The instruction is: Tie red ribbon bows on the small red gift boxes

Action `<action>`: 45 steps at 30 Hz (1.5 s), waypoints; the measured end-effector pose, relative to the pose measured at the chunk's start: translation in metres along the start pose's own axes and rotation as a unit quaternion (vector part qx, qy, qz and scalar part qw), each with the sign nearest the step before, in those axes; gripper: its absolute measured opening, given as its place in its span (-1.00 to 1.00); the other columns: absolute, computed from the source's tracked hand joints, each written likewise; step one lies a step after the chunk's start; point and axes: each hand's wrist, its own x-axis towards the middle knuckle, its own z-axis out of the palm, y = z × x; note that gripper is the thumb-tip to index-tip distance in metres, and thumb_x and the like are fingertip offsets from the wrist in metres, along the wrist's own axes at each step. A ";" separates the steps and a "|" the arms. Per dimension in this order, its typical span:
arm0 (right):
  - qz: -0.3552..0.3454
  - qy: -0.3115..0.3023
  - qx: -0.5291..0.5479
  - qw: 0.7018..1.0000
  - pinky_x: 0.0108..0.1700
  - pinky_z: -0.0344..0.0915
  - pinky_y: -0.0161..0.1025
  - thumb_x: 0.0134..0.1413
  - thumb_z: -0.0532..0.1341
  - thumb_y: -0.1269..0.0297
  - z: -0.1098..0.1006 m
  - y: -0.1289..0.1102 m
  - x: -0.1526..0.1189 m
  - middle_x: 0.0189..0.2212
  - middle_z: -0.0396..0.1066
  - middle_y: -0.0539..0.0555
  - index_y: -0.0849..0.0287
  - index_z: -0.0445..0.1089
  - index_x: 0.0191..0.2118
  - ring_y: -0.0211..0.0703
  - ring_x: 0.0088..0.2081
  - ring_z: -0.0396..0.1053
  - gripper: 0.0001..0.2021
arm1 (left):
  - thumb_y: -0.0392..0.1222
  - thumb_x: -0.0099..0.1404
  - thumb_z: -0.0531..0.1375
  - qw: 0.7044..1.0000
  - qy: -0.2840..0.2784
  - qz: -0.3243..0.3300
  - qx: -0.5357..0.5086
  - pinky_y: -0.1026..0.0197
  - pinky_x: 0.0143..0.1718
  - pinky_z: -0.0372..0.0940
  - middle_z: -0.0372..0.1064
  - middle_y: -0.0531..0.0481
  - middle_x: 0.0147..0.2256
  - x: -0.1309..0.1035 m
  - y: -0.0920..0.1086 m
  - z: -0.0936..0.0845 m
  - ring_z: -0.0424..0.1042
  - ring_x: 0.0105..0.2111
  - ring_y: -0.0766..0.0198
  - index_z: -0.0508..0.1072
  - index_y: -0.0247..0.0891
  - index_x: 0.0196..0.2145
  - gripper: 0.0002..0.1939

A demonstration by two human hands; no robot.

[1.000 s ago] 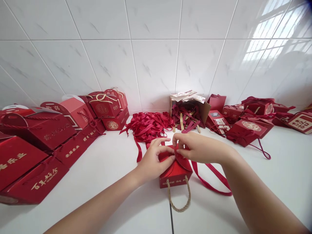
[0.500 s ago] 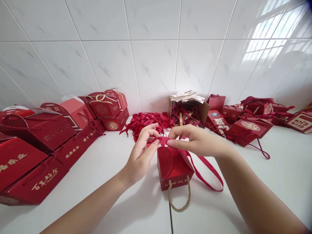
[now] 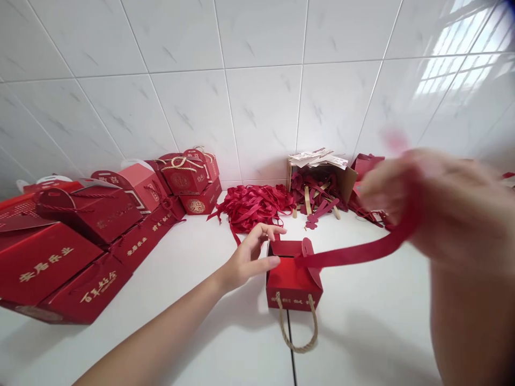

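Observation:
A small red gift box stands on the white table, its rounded top flaps partly raised and a twisted rope handle hanging down its near side. My left hand is at the box's left top edge, thumb and fingers apart on either side of the corner; whether it presses on the box I cannot tell. A dark red ribbon runs from the box's top to the right. Raised at the right, my right hand is closed on the ribbon's other end and smeared by motion.
Red gift boxes are stacked along the left. A heap of red ribbons lies behind the box, beside an open carton of dark red tags with cards on top. More red boxes stand behind my right hand. A tiled wall closes off the back.
My right hand has swung up and right, drawing the ribbon out taut from the box. My left hand has come down off the ribbon to the box's left edge.

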 end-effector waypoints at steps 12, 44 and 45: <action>0.162 -0.386 -0.059 0.906 -0.53 -0.06 -0.33 0.18 0.04 0.07 0.082 0.053 0.011 -0.57 0.02 -0.08 0.18 0.08 -0.53 -0.35 -0.55 -0.03 -0.65 | -0.23 -0.08 0.10 0.968 0.137 -0.040 -0.205 0.00 -0.08 0.18 0.38 -0.17 -0.12 0.003 0.000 0.002 0.30 -0.04 -0.04 0.30 -0.26 -0.49 -0.89; 0.138 -0.172 -0.221 0.950 -0.27 0.22 -0.24 0.16 0.04 -0.01 0.053 0.035 0.006 -0.25 0.39 0.07 0.13 0.32 -0.24 -0.16 -0.27 0.31 -0.69 | -0.16 -0.08 0.24 0.862 0.050 -0.223 0.452 0.19 -0.48 0.12 0.09 0.04 -0.73 -0.006 0.050 -0.068 0.25 -0.57 0.19 0.15 -0.23 -0.79 -0.67; 0.155 -0.173 -0.241 0.942 -0.30 0.21 -0.23 0.16 0.03 -0.04 0.044 0.033 0.004 -0.29 0.39 0.07 0.14 0.33 -0.27 -0.16 -0.30 0.31 -0.66 | -0.19 -0.10 0.25 0.847 0.082 -0.214 0.479 0.18 -0.46 0.11 0.05 0.04 -0.73 -0.010 0.053 -0.071 0.25 -0.55 0.15 0.10 -0.22 -0.80 -0.64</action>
